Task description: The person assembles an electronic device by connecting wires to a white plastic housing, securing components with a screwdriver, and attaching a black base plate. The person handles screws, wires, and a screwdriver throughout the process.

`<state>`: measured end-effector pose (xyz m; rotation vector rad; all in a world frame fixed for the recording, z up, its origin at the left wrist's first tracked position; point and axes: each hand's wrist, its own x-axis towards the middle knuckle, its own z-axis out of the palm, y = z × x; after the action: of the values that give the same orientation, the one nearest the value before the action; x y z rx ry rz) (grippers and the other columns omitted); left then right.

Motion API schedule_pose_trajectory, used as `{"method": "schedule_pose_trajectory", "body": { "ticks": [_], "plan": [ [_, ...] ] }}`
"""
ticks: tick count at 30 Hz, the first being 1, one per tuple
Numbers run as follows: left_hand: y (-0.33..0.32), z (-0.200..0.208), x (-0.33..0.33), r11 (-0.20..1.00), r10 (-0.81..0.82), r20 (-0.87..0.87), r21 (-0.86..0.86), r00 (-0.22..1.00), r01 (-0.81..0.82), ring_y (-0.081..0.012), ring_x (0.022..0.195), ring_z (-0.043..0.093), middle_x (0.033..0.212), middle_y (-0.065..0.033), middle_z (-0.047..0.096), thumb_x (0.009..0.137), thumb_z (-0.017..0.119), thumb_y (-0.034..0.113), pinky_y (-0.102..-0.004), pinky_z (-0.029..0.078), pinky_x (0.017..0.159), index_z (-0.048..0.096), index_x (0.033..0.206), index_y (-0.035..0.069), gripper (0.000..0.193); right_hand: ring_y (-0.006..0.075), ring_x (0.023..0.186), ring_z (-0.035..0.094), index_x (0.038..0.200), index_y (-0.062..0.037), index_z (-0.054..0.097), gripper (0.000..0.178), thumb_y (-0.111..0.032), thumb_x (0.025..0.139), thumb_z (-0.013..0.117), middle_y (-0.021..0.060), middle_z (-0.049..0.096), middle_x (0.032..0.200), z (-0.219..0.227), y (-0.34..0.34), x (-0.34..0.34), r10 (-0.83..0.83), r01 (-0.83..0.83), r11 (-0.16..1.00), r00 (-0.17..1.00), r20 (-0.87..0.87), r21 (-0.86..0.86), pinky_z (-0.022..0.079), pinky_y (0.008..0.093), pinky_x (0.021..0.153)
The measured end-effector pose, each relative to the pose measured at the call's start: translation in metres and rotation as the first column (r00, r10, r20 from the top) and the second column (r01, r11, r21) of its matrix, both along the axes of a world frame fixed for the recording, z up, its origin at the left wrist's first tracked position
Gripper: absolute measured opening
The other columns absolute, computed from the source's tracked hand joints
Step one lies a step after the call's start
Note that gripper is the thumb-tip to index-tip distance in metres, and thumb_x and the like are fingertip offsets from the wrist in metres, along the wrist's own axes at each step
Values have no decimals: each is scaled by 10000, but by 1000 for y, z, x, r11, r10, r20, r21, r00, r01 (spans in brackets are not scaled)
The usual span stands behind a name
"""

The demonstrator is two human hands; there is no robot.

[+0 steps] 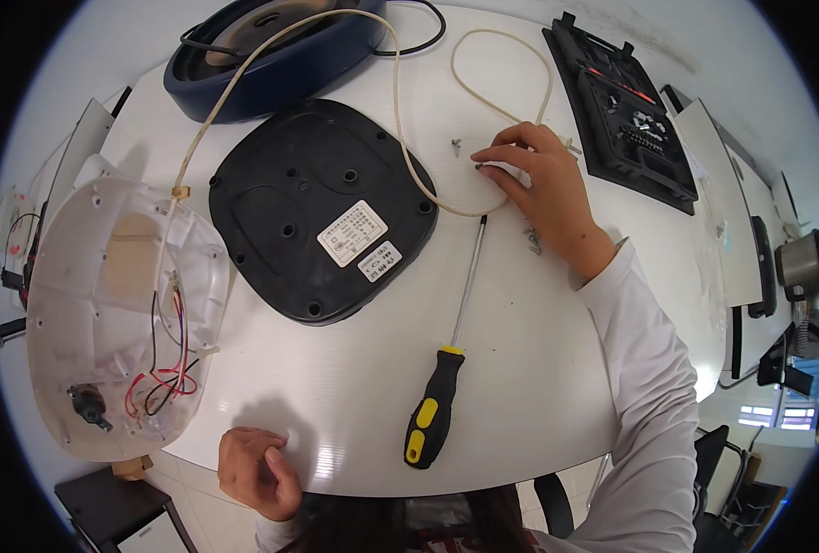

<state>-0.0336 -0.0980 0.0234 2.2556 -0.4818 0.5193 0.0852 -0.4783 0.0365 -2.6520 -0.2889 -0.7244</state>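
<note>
My right hand (546,180) is over the table's right half, its thumb and forefinger pinching a small dark screw (479,167). Another small screw (456,143) lies just beyond the fingertips, and a few more screws (534,241) lie partly beside the wrist. Curled loosely at the near edge, my left hand (257,470) holds nothing that I can see. Between the hands lies a screwdriver (435,410) with a black and yellow handle, its tip pointing away from me. Left of it sits a rounded black plastic base (262,217) with screw holes and two labels.
A white plastic shell (68,295) with exposed wires stands at the left. Its pale cable (396,92) loops across the black base and table. A dark blue round housing (243,88) sits at the back. An open black tool case (612,152) lies far right on the white table (538,387).
</note>
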Motion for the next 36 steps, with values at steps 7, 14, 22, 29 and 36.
{"method": "schedule_pose_trajectory", "body": {
  "ticks": [7, 14, 22, 29, 36],
  "plan": [
    [3, 0, -1, 1000, 6, 10, 4, 1000, -6, -251, 600, 531, 667, -91, 588, 743, 521, 24, -345, 437, 590, 555, 727, 4, 42, 66, 603, 447, 974, -86, 688, 188, -8, 806, 655, 14, 598, 928, 69, -21, -17, -137, 98, 978, 967, 214, 184, 367, 195, 528],
    [0, 7, 1, 999, -34, -10, 14, 999, 34, -254, 590, 518, 655, -117, 557, 829, 506, 52, -322, 413, 592, 552, 735, -25, 129, 105, 603, 460, 896, -60, 663, 201, 79, 751, 669, 34, 566, 860, 25, -16, -62, -119, 97, 972, 989, 93, 213, 374, 219, 518],
    [3, 3, 0, 999, -29, -3, 33, 1000, 29, -265, 621, 536, 685, -93, 591, 730, 516, 9, -347, 431, 585, 560, 736, 0, 45, 200, 727, 568, 898, -85, 662, 265, 15, 674, 761, 54, 554, 865, 7, 0, -109, -34, 37, 997, 999, -38, 64, 464, 290, 575],
    [1, 1, -1, 999, -35, -4, 27, 999, 35, -262, 615, 533, 680, -88, 591, 752, 508, 20, -345, 428, 595, 551, 733, 6, 49, 203, 740, 571, 898, -92, 667, 206, -74, 714, 758, 43, 563, 862, 9, 11, -95, -178, 184, 980, 981, -77, 71, 476, 292, 610],
    [2, 3, 0, 999, -22, -17, 46, 1000, 22, -260, 610, 532, 680, -86, 591, 758, 504, 28, -351, 428, 596, 553, 740, 11, 55, 197, 705, 570, 850, -90, 651, 163, -57, 721, 744, 33, 563, 841, 3, 4, -95, -92, 93, 996, 995, -47, 15, 472, 290, 593]
  ]
}}
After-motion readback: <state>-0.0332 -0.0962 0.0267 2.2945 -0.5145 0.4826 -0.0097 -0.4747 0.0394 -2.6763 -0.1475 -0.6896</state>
